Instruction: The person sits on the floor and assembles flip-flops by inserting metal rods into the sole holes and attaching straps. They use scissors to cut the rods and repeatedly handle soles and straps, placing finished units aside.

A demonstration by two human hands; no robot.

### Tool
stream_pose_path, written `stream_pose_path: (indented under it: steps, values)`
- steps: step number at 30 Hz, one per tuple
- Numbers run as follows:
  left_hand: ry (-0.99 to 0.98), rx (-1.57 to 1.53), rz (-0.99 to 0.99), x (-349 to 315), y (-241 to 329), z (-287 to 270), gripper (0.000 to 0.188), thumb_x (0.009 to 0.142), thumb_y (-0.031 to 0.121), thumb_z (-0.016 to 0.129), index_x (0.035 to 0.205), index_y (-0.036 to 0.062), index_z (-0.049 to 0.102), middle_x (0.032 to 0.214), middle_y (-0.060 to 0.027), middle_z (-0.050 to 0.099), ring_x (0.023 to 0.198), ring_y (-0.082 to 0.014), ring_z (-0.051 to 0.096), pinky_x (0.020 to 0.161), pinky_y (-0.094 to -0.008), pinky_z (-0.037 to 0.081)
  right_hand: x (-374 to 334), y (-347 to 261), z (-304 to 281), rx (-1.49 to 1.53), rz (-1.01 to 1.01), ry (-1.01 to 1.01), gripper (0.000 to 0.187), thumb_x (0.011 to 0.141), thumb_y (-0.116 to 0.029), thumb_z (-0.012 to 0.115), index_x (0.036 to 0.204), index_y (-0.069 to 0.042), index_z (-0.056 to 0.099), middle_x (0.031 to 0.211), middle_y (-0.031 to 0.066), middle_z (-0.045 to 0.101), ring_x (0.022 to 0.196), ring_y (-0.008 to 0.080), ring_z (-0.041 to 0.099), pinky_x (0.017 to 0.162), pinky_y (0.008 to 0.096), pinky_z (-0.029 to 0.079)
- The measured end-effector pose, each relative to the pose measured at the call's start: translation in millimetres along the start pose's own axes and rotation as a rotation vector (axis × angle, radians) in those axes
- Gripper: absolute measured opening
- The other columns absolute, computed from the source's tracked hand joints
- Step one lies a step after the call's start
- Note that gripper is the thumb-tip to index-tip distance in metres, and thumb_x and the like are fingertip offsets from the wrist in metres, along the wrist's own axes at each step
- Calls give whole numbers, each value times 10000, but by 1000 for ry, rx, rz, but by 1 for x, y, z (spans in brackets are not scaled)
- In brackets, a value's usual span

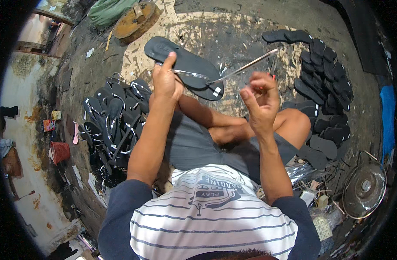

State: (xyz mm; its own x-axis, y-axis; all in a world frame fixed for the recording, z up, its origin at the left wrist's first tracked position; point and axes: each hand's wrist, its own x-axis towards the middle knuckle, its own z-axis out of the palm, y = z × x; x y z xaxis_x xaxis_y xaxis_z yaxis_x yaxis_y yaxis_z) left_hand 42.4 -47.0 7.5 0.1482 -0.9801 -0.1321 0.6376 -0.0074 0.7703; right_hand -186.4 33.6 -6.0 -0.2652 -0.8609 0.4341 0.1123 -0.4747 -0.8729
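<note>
My left hand [166, 80] holds up a black flip-flop sole [185, 65] by its near edge, thumb on top. A clear, shiny strap [194, 76] lies across the sole. My right hand [261, 97] is closed around the handle end of a long thin metal tool [246, 66], whose shaft runs from the upper right down to the strap on the sole. I sit cross-legged on the floor in grey shorts and a striped shirt, with both hands raised over my knees.
A pile of finished black sandals with shiny straps [114, 121] lies at my left. Rows of bare black soles [324, 82] are stacked at my right. A round wooden block [135, 21] lies ahead, a small fan [364, 186] at lower right, a red basket [60, 151] at far left.
</note>
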Motion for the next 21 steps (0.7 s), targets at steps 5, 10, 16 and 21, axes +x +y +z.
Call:
stream_pose_path:
  steps: [5,10,16,21]
  values:
    - [-64,113,-109,-48,-18,41,182,961,11,626,1139,-24,609,1054,-95,695,924,-176,687,822,-330,582,47,-4,9,-24,335,124,280,906,-90,752,1127,-45,585,882,-1,589,710,70,565,620,207,461]
    - [-207,371,-73,-63,-9,38,226,950,57,673,1150,-37,627,1046,-106,716,912,-175,702,825,-319,584,47,-37,28,-458,191,-283,133,893,-146,694,937,-25,665,841,145,718,712,257,711,628,365,540]
    - [-244,501,8,-73,-3,43,228,955,72,683,1151,-37,642,1058,-95,719,900,-147,689,805,-292,565,45,-37,32,-620,19,-240,129,875,-128,700,962,-42,655,868,143,704,731,304,707,641,392,551]
    - [-261,597,99,-76,-4,45,239,966,97,680,1167,-27,648,1070,-80,720,910,-131,679,811,-284,556,42,-36,35,-560,-31,-245,124,872,-112,705,960,-44,648,874,141,699,722,303,702,632,391,547]
